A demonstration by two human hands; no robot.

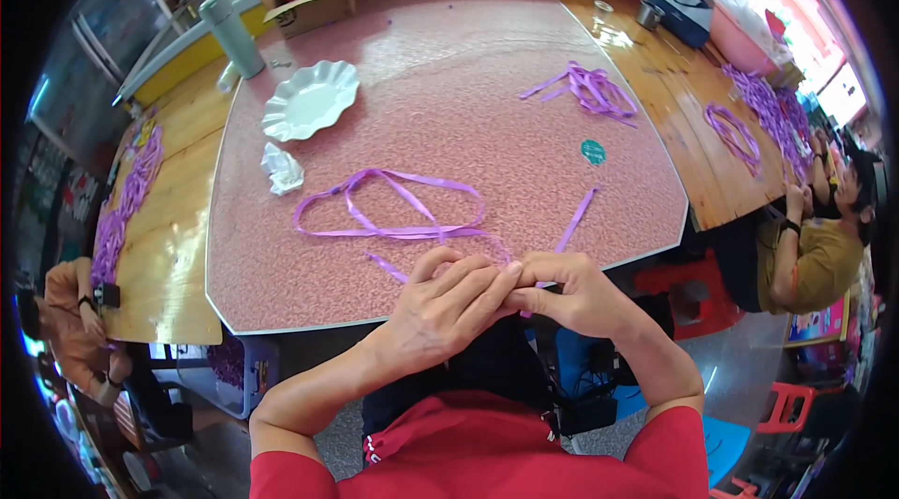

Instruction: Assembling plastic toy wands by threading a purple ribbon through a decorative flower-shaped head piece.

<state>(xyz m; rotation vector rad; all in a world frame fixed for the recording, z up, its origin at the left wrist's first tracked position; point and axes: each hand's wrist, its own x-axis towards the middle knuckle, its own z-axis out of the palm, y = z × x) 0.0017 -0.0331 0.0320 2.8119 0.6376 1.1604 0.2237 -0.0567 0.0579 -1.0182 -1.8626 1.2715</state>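
1 purple ribbon loop [389,233] stretches left to right.

ribbon [384,233] partly hidden by left grip [440,309], red shirt [478,452] cut off

No text, label or number is legible. White marks, possibly lettering, are located near the left edge of the red garment [473,447], where folds interrupt them. The teal disc [593,152] on the worktop [421,115] carries fine, lighter marks too small to resolve; dark marks on the light blue seat [721,443] cannot be identified as characters.
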